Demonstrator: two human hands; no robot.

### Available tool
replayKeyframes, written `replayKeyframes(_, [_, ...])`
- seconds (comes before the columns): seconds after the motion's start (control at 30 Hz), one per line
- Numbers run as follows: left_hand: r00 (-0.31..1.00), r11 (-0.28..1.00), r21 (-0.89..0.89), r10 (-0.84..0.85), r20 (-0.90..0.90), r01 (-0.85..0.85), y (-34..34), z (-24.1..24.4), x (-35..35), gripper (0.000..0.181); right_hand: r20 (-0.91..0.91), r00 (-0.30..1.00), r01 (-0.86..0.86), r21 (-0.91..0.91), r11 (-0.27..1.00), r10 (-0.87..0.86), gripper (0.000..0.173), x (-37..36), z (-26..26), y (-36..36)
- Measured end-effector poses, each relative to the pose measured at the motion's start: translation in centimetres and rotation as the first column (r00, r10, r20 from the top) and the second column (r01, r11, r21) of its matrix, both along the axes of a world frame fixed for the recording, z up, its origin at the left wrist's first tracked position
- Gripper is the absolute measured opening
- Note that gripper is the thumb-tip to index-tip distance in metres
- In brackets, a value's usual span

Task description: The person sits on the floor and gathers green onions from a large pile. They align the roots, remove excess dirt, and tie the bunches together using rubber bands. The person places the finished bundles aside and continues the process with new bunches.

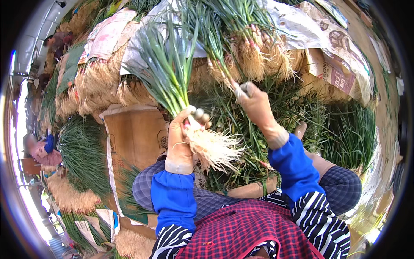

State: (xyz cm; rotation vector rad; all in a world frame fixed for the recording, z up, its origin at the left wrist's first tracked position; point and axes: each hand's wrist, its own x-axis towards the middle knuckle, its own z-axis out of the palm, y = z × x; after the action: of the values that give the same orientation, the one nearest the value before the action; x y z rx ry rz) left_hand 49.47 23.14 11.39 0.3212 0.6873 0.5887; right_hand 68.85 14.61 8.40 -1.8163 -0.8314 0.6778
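My left hand (182, 136) grips a bunch of green garlic (174, 94) around its pale lower stems. Its leaves fan up and away, and its whitish roots (215, 147) spread out to the right of the palm. To the right, my right hand (257, 103) pinches the lower end of a thin reddish stalk (228, 76), slightly blurred. That stalk's leaves run up beside the rooted bunches (254, 58) lying on the pile ahead. Both hands have pale coverings on the fingertips and cuffs at the wrists. Loose green leaves (236, 129) lie heaped below and between them.
White printed sacks (297, 26) partly cover the stacked garlic ahead. A brown sack (136, 129) lies left of my knee, beside a large leafy pile (84, 155). More greens (349, 136) stand at right. Another person (42, 150) sits at far left.
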Motion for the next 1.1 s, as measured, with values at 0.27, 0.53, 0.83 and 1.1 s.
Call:
replayKeyframes(0.27, [0.990, 0.991, -0.014, -0.132, -0.047, 0.131, -1.1, -1.1, 1.3, 0.023, -0.085, 0.856, -0.511, 0.005, 0.860, 0.509, 0.021, -3.8, 1.0, -2.5])
replayKeyframes(0.53, [0.994, 0.990, 0.132, -0.043, -0.099, 0.056, -0.2, -1.7, -0.3, 0.017, -0.656, 0.743, -0.187, -0.013, 0.982, 0.133, 0.039, -4.6, 0.4, 3.2])
replayKeyframes(0.83, [0.998, 0.999, 0.041, 0.008, -0.061, -0.005, -1.6, -2.0, 0.0, 0.019, -0.816, 0.546, -0.061, 0.185, 0.981, 0.188, 0.021, -5.2, -2.0, 6.6])
replayKeyframes(1.1, [0.989, 0.999, -0.022, 0.032, -0.147, -0.035, -1.5, -1.6, 0.6, 0.015, -0.876, 0.462, -0.011, 0.150, 0.989, 0.138, 0.014, -5.7, -0.8, 5.0])
